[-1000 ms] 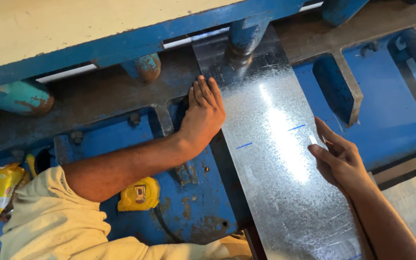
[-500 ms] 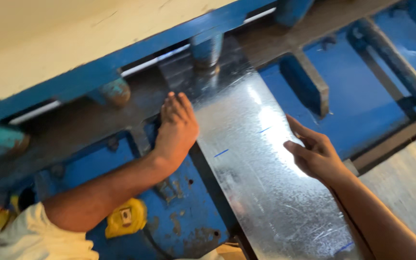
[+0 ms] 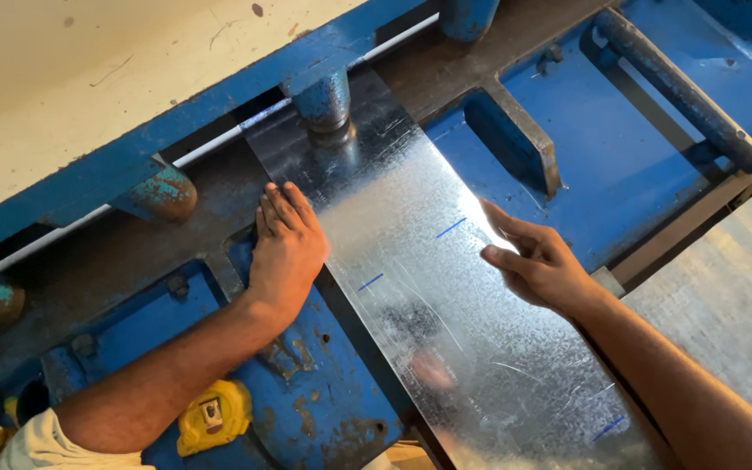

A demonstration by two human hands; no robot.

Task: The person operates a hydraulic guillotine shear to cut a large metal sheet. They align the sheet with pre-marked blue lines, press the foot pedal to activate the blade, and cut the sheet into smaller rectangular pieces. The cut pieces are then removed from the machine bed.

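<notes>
Sheet (image 3: 446, 322) has slid further under the far blue clamp foot (image 3: 324, 100) since a second ago, left hand (image 3: 287, 248) flat, fingers together on its edge, right hand (image 3: 543, 265) fingers loosely apart steadying the other edge.

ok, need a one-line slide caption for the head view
Left hand and right hand steady a galvanized sheet on a blue shear bed, yellow tape measure nearby.

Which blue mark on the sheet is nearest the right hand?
The upper-right mark, just left of the right hand fingertips. The second mark lies nearer the left hand; the third sits low on the sheet.
</notes>
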